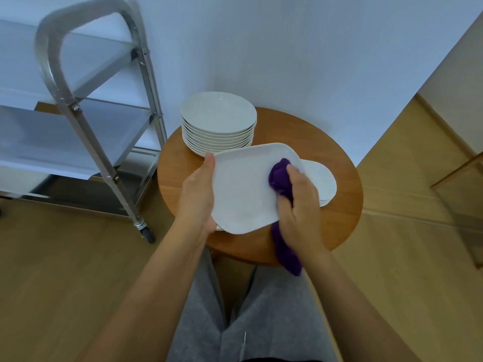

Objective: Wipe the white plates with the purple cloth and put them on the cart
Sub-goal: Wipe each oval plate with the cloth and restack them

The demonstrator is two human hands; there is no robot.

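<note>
At the bottom of the frame your legs in grey trousers [251,322] fill the centre, with both forearms reaching up from the lower corners. Your left hand [196,197] grips the left edge of a white squarish plate [245,189], thumb lying along the rim and fingers hidden underneath. The plate is held tilted above the near part of the round wooden table [339,218], in the middle of the frame. Your right hand [300,207] is closed around the purple cloth [281,178], pressing a bunched part against the plate's right side; the cloth's loose tail hangs down below the wrist, past the table's near edge. Just beyond your right hand, more flat white plates [321,184] lie on the table, partly hidden by the held plate. Farther back, centre frame, a stack of round white plates [218,121] stands near the table's far edge. At the upper left stands the metal cart [78,108], its visible shelves bare, beside the table on the wooden floor [65,270].
</note>
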